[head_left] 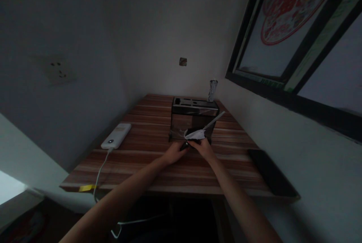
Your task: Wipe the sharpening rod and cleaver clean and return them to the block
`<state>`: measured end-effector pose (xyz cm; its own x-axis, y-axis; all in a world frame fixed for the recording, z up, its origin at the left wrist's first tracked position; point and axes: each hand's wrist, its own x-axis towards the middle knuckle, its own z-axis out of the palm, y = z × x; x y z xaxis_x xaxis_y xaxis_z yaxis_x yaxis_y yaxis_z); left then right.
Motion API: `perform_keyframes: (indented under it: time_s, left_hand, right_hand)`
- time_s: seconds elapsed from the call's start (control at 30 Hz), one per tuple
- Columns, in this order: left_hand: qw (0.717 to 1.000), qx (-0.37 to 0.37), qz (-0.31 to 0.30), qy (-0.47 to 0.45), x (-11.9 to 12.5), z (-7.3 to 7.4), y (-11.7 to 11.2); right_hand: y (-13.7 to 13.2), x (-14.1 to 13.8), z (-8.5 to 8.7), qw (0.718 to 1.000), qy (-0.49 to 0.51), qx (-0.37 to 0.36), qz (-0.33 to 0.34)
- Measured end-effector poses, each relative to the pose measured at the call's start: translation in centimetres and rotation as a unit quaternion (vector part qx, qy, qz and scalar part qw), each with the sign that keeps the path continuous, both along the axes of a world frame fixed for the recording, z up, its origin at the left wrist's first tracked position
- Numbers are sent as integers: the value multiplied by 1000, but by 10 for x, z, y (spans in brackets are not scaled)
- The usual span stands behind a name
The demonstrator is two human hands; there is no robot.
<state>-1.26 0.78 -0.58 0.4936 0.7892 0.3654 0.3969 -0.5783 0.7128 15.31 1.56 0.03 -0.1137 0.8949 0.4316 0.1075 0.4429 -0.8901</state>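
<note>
My left hand (174, 153) is closed round a dark, handle-like piece (184, 146), low in front of a slotted stand. My right hand (204, 148) grips a crumpled white cloth or tissue (196, 134) with something dark beneath it. From the white bundle a thin pale strip (214, 120), perhaps a blade, points up and right; the dimness hides its kind. Just behind both hands stands the stand (195, 106), with clear sides and a metal top cut with slots, like a knife block.
A silvery, narrow-waisted object (212, 91) stands behind the stand. On the left of the wooden table (147, 133) lies a white power bank (116, 136) with a cable (99, 171). A flat black object (273, 171) lies at the right edge. Walls close in behind and on both sides.
</note>
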Motion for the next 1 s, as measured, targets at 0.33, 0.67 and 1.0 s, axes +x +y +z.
perform_keyframes:
  time_s: [0.33, 0.67, 1.0]
  left_hand:
    - [1000, 12, -2, -4, 1, 2, 1]
    - [1000, 1, 0, 10, 2, 6, -1]
    - [999, 21, -13, 22, 2, 5, 0]
  right_hand:
    - [-2, -1, 4, 1000, 2, 26, 1]
    - [-1, 6, 13, 999, 12, 44, -24]
    - [5, 24, 26, 983, 97, 68, -137]
